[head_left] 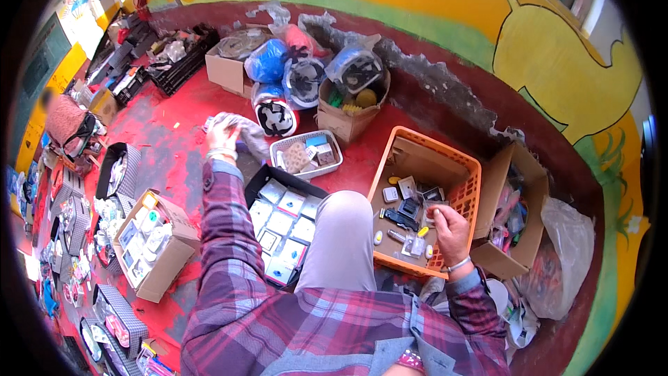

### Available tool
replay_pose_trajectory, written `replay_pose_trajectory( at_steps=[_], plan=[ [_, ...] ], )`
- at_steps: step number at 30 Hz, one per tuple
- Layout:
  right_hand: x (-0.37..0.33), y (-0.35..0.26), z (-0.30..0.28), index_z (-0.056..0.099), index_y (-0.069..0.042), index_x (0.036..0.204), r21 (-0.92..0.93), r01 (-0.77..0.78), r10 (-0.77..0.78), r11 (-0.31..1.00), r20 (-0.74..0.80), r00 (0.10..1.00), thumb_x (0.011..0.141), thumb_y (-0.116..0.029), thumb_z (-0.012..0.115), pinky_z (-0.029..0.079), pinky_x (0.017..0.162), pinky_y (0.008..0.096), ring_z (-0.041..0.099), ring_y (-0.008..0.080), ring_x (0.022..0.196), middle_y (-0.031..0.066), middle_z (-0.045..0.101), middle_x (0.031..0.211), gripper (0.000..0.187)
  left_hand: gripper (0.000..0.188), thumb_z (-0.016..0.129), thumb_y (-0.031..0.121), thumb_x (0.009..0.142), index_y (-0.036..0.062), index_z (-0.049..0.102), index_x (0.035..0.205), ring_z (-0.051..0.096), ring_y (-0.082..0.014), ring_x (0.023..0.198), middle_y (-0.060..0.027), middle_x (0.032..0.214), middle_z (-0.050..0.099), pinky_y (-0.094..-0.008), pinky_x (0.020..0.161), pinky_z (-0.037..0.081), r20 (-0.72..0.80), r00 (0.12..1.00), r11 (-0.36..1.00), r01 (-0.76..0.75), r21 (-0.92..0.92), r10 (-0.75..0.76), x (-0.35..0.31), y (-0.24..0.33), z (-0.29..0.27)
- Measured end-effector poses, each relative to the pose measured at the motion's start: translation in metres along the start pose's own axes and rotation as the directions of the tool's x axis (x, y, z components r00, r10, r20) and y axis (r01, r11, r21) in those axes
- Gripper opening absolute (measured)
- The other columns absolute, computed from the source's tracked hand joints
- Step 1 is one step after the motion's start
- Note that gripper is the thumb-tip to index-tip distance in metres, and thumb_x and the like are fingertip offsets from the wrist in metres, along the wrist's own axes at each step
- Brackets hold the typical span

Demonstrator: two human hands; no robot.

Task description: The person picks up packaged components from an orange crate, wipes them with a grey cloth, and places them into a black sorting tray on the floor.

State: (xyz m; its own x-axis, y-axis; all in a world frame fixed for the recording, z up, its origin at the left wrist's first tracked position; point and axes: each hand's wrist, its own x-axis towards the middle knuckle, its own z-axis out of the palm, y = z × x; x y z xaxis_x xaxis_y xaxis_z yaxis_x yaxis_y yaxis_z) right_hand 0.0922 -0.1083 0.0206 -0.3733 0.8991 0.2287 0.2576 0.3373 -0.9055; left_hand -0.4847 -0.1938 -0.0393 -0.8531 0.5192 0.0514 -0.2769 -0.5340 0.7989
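Observation:
My left hand (pixel 223 137) is stretched out to the far left, closed on a crumpled greyish cloth (pixel 249 136). Beside the cloth stands a small white basket (pixel 325 170) with little boxes and a tan item in it. Nearer to me is a black tray (pixel 259 179) filled with small white boxes (pixel 280 223). My right hand (pixel 451 232) is over an orange plastic crate (pixel 475 184), fingers closed in a pinch; what they hold, if anything, is too small to make out. In the crate lie a black strap-like item (pixel 399 219), yellow-and-white pieces and other small parts.
Right of the crate stands a cardboard box (pixel 487 257) of mixed items, with a clear plastic bag (pixel 570 237) beside it. Bagged goods and a carton (pixel 341 120) line the wall. At left are an open box (pixel 160 275) and several grey baskets (pixel 122 310) on the red floor.

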Motion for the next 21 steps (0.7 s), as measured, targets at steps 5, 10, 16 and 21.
replay_pose_trajectory(
  at_steps=[5,10,16,21],
  plan=[
    [-0.034,-0.001,-0.031,0.065,0.003,0.091,0.083,-0.075,0.072,0.994,0.038,0.997,0.088,-0.003,0.054,0.049,0.069,0.0243,0.062,0.0126,0.076,0.0064,0.065,0.081,0.013,0.023,0.060,0.005,0.082,0.0065,0.058,0.104,0.064,-0.0163,0.078,-0.0051,0.091,0.065,-0.0323,0.067,0.052,0.102,0.994,0.985,0.030,0.169,-0.048,-0.049,0.019,0.104],
    [-0.039,0.001,-0.048,0.063,0.003,0.098,0.281,-0.091,0.087,0.955,0.028,0.996,0.088,-0.003,0.054,0.049,0.074,0.0237,0.063,0.0141,0.081,0.0064,0.065,0.091,0.015,0.022,0.062,0.004,0.083,0.0061,0.058,0.105,0.061,-0.0135,0.082,-0.0034,0.095,0.062,-0.0275,0.072,0.052,0.528,0.827,0.954,-0.284,0.098,0.192,-0.140,0.019,0.223],
    [-0.017,-0.013,-0.047,0.034,-0.002,0.139,0.442,-0.078,0.028,0.893,0.118,0.993,0.079,0.002,0.057,0.040,0.097,0.0289,0.045,0.0179,0.119,0.0094,0.045,0.133,0.065,0.034,0.065,0.002,0.078,0.0073,0.057,0.110,0.056,-0.0132,0.094,-0.0027,0.101,0.058,-0.0287,0.085,0.046,0.831,0.546,0.966,-0.142,0.218,-0.107,-0.297,-0.030,0.318],
    [-0.009,0.052,-0.084,0.062,0.002,0.107,0.332,-0.136,0.032,0.934,0.302,0.953,0.079,0.002,0.053,0.046,0.077,0.0240,0.057,0.0105,0.088,0.0006,0.061,0.096,0.029,0.027,0.064,0.006,0.082,0.0070,0.054,0.107,0.059,-0.0193,0.088,-0.0087,0.093,0.059,-0.0307,0.079,0.047,0.927,0.369,0.830,-0.494,0.259,-0.069,-0.349,-0.085,0.334]
  ],
)
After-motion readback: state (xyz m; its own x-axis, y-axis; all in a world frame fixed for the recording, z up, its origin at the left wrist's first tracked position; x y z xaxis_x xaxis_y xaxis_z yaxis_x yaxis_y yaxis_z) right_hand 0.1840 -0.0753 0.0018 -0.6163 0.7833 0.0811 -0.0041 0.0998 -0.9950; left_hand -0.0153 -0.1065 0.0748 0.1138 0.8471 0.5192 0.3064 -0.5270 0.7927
